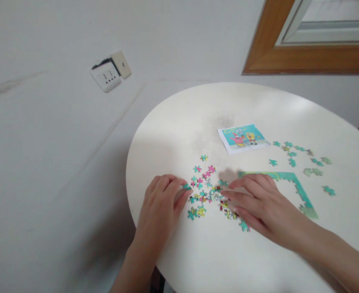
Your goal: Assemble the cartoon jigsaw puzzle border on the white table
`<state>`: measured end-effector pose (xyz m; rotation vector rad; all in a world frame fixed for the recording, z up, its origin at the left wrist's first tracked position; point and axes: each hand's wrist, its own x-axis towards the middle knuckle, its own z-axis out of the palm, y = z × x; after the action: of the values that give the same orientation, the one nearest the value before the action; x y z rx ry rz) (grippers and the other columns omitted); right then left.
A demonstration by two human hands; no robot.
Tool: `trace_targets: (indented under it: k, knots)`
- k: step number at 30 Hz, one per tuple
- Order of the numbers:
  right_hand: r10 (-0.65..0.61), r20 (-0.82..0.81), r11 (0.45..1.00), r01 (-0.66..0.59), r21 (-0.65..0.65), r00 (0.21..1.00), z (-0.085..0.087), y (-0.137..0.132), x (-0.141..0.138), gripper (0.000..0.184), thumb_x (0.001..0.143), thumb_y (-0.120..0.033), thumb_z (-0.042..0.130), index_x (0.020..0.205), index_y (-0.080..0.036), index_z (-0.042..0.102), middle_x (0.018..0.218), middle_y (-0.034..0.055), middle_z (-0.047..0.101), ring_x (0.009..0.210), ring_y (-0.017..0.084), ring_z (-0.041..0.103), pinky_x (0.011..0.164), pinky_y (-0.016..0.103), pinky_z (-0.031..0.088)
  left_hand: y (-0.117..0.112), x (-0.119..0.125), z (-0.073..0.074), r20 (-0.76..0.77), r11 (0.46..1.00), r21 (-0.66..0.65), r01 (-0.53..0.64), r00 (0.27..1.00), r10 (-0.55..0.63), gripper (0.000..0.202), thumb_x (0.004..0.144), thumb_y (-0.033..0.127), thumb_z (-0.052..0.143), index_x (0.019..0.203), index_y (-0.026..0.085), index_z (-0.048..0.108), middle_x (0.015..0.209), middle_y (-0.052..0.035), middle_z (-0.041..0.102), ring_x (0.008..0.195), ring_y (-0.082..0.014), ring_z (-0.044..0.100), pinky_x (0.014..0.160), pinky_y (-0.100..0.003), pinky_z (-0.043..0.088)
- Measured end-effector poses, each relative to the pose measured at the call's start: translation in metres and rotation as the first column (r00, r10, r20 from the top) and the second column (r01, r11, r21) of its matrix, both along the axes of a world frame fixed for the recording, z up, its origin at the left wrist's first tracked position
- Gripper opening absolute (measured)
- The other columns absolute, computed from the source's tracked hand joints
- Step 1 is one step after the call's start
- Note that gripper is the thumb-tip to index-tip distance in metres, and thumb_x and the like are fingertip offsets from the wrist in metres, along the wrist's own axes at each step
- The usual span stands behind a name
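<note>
My left hand (163,199) is at the left side of a loose pile of jigsaw pieces (202,198). Its thumb and index finger close on a teal puzzle piece (186,186). Over the right part of the pile, my right hand (255,201) has its fingers apart, with the fingertips at the pieces; I see nothing held in it. A joined teal puzzle border (301,195) lies beyond my right hand, which partly hides it. Pink, yellow and teal pieces make up the pile, with a pink piece (211,169) near its top.
The round white table (173,134) stands against a wall. A cartoon reference picture (243,137) lies behind the pile. Several teal pieces (292,162) are scattered on the right. A wall socket (106,76) and a wood-framed window (307,59) are beyond the table.
</note>
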<state>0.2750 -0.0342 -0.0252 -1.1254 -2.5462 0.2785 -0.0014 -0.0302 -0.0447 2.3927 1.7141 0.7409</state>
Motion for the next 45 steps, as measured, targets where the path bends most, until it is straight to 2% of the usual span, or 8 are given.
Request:
trace_targets:
  k: [14,20,24,28,34,37,39,45]
  knots:
    - [0.026,-0.075,0.999,-0.028,-0.019,0.997,0.006,0.003,0.003,0.031,0.099,-0.027,0.052,0.128,-0.028,0.063,0.121,0.0077,0.064,0.112,0.026,0.052,0.096,0.045,0.035,0.005,-0.004,0.005,-0.067,0.988,0.152,0.039,0.997,-0.029,0.021,0.101,0.021,0.049,0.1,0.012,0.068,0.096,-0.0082,0.07,0.089,-0.0225,0.065,0.083,-0.035,0.053]
    - [-0.048,-0.176,0.997,0.037,-0.065,0.983,0.034,0.009,0.026,0.028,0.099,-0.025,0.05,0.119,-0.025,0.07,0.111,0.0087,0.068,0.104,0.025,0.055,0.091,0.043,0.039,0.004,0.016,0.035,0.032,0.943,0.252,0.217,0.972,-0.232,0.013,0.1,0.016,0.052,0.105,0.015,0.065,0.1,-0.0062,0.069,0.091,-0.0163,0.065,0.086,-0.028,0.052]
    - [-0.097,-0.321,0.968,0.015,-0.249,0.942,0.048,0.007,0.049,0.021,0.098,-0.023,0.052,0.094,-0.021,0.073,0.09,0.0046,0.069,0.089,0.018,0.058,0.087,0.036,0.042,0.004,0.061,0.057,-0.074,0.814,0.367,0.451,0.886,-0.457,0.016,0.098,0.011,0.054,0.112,0.014,0.061,0.1,-0.0066,0.07,0.092,-0.0165,0.064,0.086,-0.029,0.052]
    - [-0.2,-0.41,0.894,-0.006,-0.449,0.89,0.047,0.005,0.075,0.038,0.1,-0.042,0.05,0.073,-0.019,0.065,0.073,0.0014,0.06,0.075,0.015,0.054,0.075,0.031,0.043,0.01,0.116,0.064,-0.287,0.641,0.423,0.64,0.766,-0.575,0.015,0.099,0.01,0.05,0.109,0.012,0.061,0.096,-0.007,0.072,0.084,-0.0189,0.065,0.079,-0.034,0.053]
    - [-0.415,-0.521,0.717,-0.084,-0.692,0.746,0.028,0.003,0.111,0.043,0.09,-0.059,0.058,0.078,-0.017,0.064,0.073,0.0003,0.06,0.07,0.014,0.052,0.07,0.03,0.042,0.015,0.172,0.06,-0.483,0.449,0.408,0.795,0.606,-0.632,0.02,0.102,0.012,0.044,0.105,0.009,0.063,0.091,-0.0079,0.074,0.082,-0.0198,0.066,0.073,-0.035,0.054]
    - [-0.457,-0.538,0.626,-0.173,-0.76,0.709,0.02,0.004,0.124,0.041,0.084,-0.057,0.066,0.078,-0.017,0.064,0.069,-0.0017,0.059,0.066,0.012,0.05,0.067,0.028,0.04,0.015,0.181,0.053,-0.402,0.474,0.361,0.803,0.593,-0.697,0.017,0.102,0.012,0.045,0.104,0.012,0.063,0.094,-0.007,0.073,0.086,-0.0192,0.065,0.079,-0.035,0.055]
    - [-0.46,-0.524,0.626,-0.156,-0.764,0.717,0.015,0.006,0.131,0.038,0.082,-0.054,0.07,0.077,-0.017,0.065,0.067,-0.0029,0.056,0.064,0.011,0.048,0.063,0.027,0.038,0.017,0.182,0.047,-0.282,0.528,0.312,0.79,0.608,-0.742,0.011,0.101,0.015,0.051,0.104,0.014,0.062,0.095,-0.0059,0.071,0.09,-0.019,0.064,0.082,-0.035,0.054]
    - [-0.442,-0.533,0.804,0.055,-0.592,0.722,-0.002,0.01,0.136,0.029,0.084,-0.043,0.07,0.071,-0.018,0.07,0.071,-0.0001,0.054,0.068,0.014,0.05,0.067,0.03,0.04,0.028,0.179,0.036,-0.035,0.754,0.044,0.655,0.756,-0.654,0.011,0.094,0.014,0.06,0.102,0.019,0.064,0.096,-0.0039,0.066,0.091,-0.0193,0.059,0.084,-0.035,0.051]
